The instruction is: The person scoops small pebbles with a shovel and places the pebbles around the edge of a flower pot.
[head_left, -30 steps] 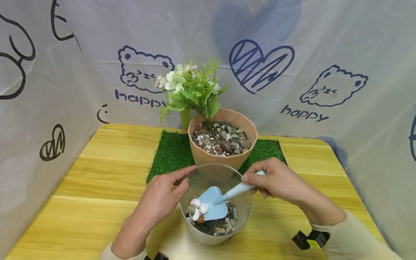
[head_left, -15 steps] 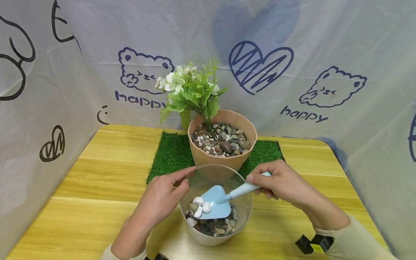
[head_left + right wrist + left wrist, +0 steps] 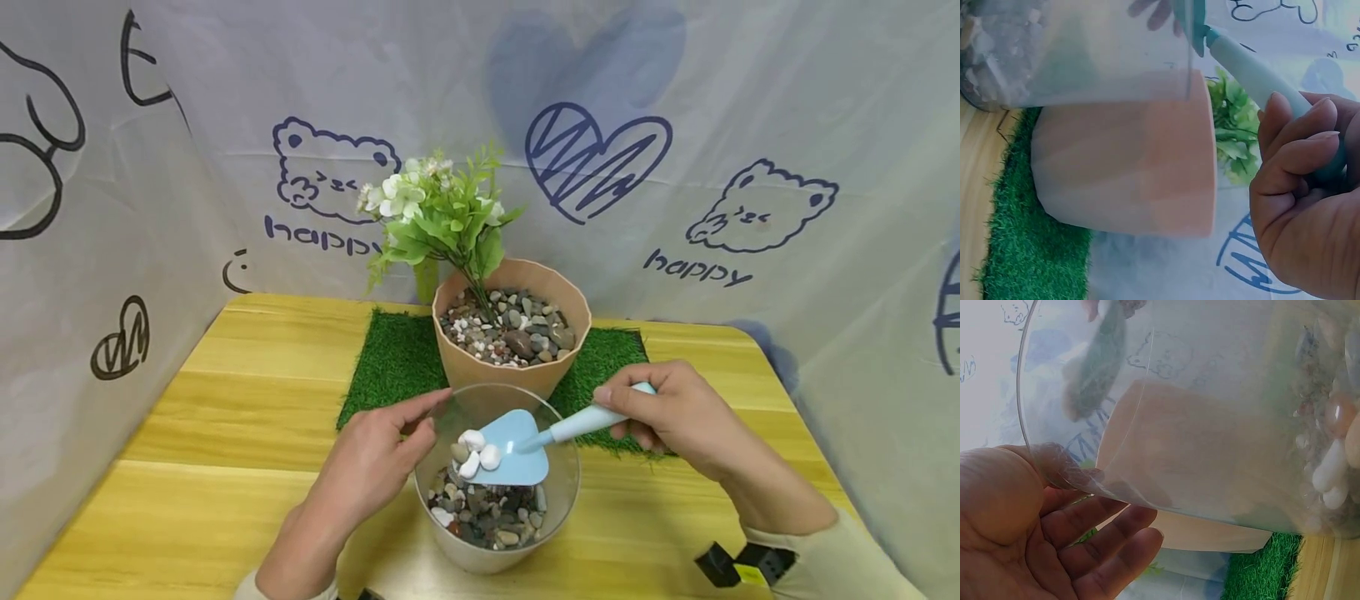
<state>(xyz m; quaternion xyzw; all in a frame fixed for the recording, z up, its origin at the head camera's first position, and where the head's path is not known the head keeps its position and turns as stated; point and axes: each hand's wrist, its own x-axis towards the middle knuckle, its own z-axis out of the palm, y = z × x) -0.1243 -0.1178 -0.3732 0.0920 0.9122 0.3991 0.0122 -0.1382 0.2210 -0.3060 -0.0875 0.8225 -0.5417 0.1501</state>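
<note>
My right hand (image 3: 671,408) grips the pale handle of a light-blue toy shovel (image 3: 513,450), whose blade is tilted over the mouth of a clear plastic bucket (image 3: 566,500). White pebbles (image 3: 480,454) and a greyish one lie on the blade's left side. Below it, mixed pebbles (image 3: 495,517) cover the bucket's bottom. At the bucket's left rim, my left hand (image 3: 378,454) holds on with thumb and index finger, its other fingers (image 3: 1110,553) loosely bent along the outer wall. Through the clear wall, the left wrist view shows the raised shovel blade (image 3: 1100,362).
Just behind the bucket stands a peach flowerpot (image 3: 495,379) filled with pebbles, with white-flowered artificial greenery (image 3: 446,221) leaning left in it. The pot rests on a green turf mat (image 3: 393,358) on the wooden table (image 3: 225,467). Printed cloth (image 3: 465,75) surrounds the table.
My right hand has moved rightward, lifting the shovel with white pebbles up from the stones in the bucket. An orange-brown stone beside the blade has dropped away. My left hand stays at the rim.
</note>
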